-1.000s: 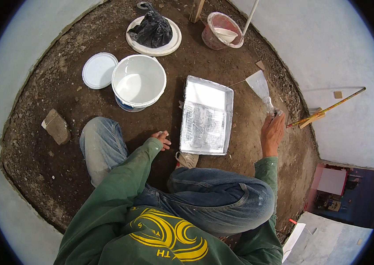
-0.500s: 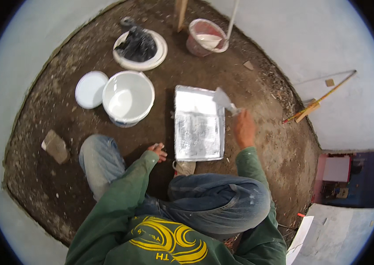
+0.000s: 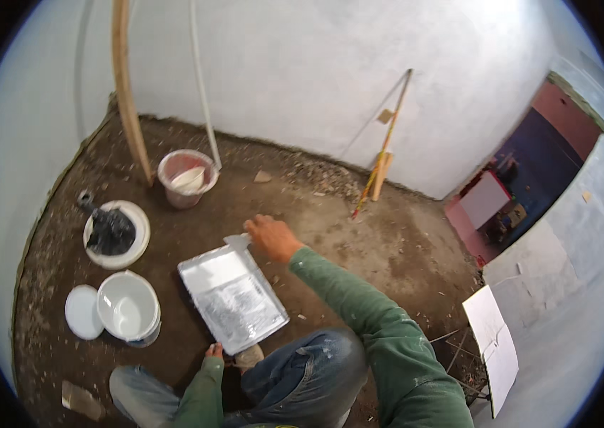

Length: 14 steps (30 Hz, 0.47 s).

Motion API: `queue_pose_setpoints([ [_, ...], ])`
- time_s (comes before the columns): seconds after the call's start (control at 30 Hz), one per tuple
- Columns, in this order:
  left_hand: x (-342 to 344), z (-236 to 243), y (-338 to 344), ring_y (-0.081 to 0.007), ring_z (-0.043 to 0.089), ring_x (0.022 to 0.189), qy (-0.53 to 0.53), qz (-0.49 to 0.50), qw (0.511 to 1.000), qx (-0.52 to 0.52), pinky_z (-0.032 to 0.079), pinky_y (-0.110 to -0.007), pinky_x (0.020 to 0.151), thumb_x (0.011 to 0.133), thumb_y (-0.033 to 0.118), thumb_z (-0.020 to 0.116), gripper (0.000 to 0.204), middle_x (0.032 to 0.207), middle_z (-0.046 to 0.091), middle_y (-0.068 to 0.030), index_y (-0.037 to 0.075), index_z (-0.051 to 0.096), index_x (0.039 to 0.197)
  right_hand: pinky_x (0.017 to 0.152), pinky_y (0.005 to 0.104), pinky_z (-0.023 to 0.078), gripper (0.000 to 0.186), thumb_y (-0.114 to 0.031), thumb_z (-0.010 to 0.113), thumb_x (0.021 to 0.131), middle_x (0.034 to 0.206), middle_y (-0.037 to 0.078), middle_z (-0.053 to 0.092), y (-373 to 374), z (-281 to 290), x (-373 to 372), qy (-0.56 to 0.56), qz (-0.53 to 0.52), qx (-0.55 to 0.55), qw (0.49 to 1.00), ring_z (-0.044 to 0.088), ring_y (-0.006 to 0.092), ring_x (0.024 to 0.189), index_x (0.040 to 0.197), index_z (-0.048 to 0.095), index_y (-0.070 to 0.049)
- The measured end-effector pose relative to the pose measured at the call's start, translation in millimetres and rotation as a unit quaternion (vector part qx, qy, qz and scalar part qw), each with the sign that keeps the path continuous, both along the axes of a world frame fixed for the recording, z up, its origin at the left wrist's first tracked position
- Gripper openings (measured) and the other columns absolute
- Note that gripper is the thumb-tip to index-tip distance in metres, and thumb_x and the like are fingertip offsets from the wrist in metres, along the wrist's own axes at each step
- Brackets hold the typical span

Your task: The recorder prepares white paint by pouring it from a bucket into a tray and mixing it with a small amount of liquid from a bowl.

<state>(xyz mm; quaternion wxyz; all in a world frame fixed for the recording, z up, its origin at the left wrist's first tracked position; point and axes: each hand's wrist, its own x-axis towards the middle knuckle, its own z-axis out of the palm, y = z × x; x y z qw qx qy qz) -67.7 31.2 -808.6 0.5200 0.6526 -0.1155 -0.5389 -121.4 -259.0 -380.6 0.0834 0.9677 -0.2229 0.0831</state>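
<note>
A paint tray point(image 3: 248, 324) lies on the dirt floor in front of me, with white paint pooled in its far part and smeared over its ridged slope. My right hand point(image 3: 273, 239) is closed round a pale, flat-bladed scraper point(image 3: 236, 242) at the tray's far right corner; its handle is mostly hidden by the fingers. Beside the tray's near left corner is my left hand point(image 3: 214, 350), its fingers slightly apart and nothing visible in them. Whether it touches the rim I cannot tell. To the left stands a white bucket point(image 3: 128, 282), paint-coated inside.
A round white lid point(image 3: 84, 312) lies beside the bucket. Beyond are another white lid point(image 3: 144, 239) bearing a black plastic bag point(image 3: 111, 232), a reddish bucket point(image 3: 173, 197) and a wooden post point(image 3: 125, 100). A stone block point(image 3: 81, 401) lies near left; a white panel point(image 3: 491, 349) stands right.
My view has swung up and to the right, showing more wall and the doorway. The scraper remains in my right hand near the same tray corner. My left hand is now closer to the tray.
</note>
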Motion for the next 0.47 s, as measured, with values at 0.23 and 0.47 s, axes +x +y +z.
queue_pose_setpoints([
  [0.23, 12, 49, -23, -0.0374, 0.061, 0.094, 0.110, -0.061, 0.992, -0.015, 0.050, -0.057, 0.073, 0.089, 0.057, 0.048, 0.062, 0.118, 0.058, -0.0171, 0.011, 0.045, 0.130, 0.061, 0.0390, 0.053, 0.021, -0.016, 0.056, 0.081, 0.092, 0.013, 0.055, 6, -19, -11, 0.020, -0.043, -0.049, 0.998, 0.060, 0.0290, 0.082, 0.100, 0.054, -0.007],
  [0.47, 32, 24, -37, -0.0371, 0.060, 0.099, 0.278, -0.060, 0.959, 0.005, 0.050, -0.063, 0.074, 0.083, 0.066, 0.049, 0.079, 0.123, 0.056, -0.0152, 0.015, 0.029, 0.141, 0.064, 0.0380, 0.053, 0.020, -0.014, 0.050, 0.085, 0.091, 0.014, 0.055, 10, -36, -37, 0.062, -0.079, -0.021, 0.995, 0.061, 0.0295, 0.083, 0.103, 0.054, -0.005],
])
